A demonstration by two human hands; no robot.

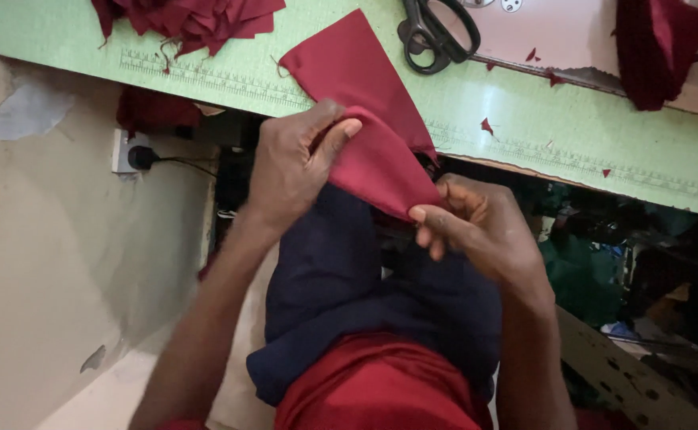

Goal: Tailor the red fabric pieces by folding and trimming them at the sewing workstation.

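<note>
A dark red piece of cloth [365, 127] hangs off the edge of a green cutting mat [524, 119] down toward my lap. My left hand [293, 163] pinches the cloth's left fold between thumb and fingers. My right hand [476, 223] grips the cloth's lower corner with its fingertips. Both hands hold the same piece, just below the mat's near edge. Under them lie my dark blue trousers [341, 295] and red shirt [373, 390].
Black scissors [436, 32] lie on the mat's far side. A heap of red cloth pieces [189, 20] sits at the top left, another red bundle [659, 48] at the top right. A wall socket with a black plug [134, 155] is on the left. Dark clutter fills the space under the table at right.
</note>
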